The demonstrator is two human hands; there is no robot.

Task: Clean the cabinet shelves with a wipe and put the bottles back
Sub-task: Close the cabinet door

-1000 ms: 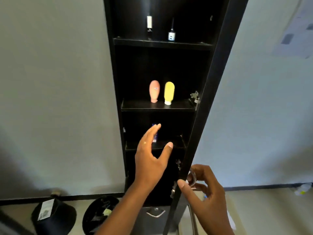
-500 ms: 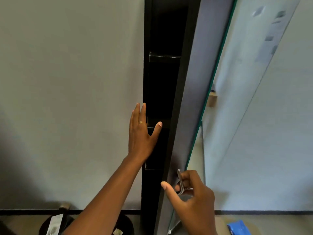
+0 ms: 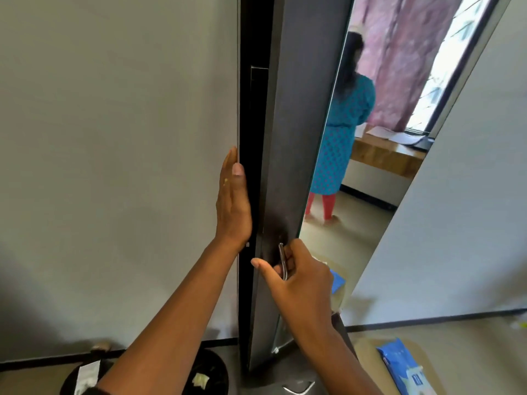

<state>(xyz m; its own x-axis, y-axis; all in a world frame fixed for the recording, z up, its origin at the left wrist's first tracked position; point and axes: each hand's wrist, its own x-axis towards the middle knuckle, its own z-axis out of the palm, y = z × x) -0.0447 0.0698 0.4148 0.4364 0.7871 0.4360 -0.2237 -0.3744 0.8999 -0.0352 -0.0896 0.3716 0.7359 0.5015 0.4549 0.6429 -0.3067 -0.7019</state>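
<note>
Two hands at the cabinet [image 3: 244, 115], both ours. Left hand [image 3: 233, 199]: flat and open, fingers straight and together, pointing up, holding nothing; we have it edge-on against the cabinet's left front edge, thumb on the dark frame. Right hand [image 3: 299, 276]: fingers curled shut around the handle [image 3: 282, 260], a slim metal bar low on the door [image 3: 293, 138]; thumb stuck out to the left, clear of the bar. Door: dark, nearly shut, only a narrow black gap between it and the frame; one shelf edge [image 3: 259, 69] shows in that gap, high above both hands. Bottles: none visible to us; the gap is too narrow and dark to tell what stands inside. Door front: mirror [image 3: 385, 124], reflecting a person in a blue dress, pink curtains, a window and a wooden counter. Wipes pack [image 3: 405, 366]: blue, on the floor at lower right, well apart from our right hand. Black bin [image 3: 211, 374]: on the floor below our left forearm.
</note>
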